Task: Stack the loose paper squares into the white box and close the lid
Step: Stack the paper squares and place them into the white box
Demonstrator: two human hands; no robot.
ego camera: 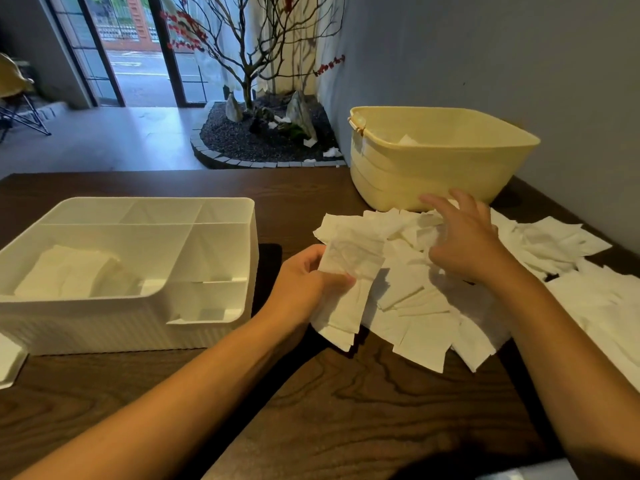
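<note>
Head view, looking down across a dark wood-grain tabletop (346,403): the person's left hand (304,285) pinches a small sheaf of soft, crinkled white paper squares (349,285) between thumb and fingers, the sheaf's long axis running from near the lower edge up and away, tilted slightly to the right; how many sheets it holds cannot be made out. The right hand (464,240) lies with fingers spread and relaxed on the loose pile of paper squares (422,306), clasping nothing that can be seen, and its palm hides the sheets beneath it. The pile fans out over the right half of the tabletop, its far right part cut off by the frame edge. At left sits the white box (145,306), a rectangular plastic organiser with ribbed outer walls, rounded corners and several divided compartments, standing uncovered; a stack of squares (72,271) already rests in its large near-left compartment. A white corner (10,362) at the left edge, possibly the lid, is mostly out of frame. Behind the pile stands a pale yellow plastic tub (433,161), a scrap of paper just visible inside. Beyond the tabletop, a bare-branched tree (249,64) rises from a gravel bed
</note>
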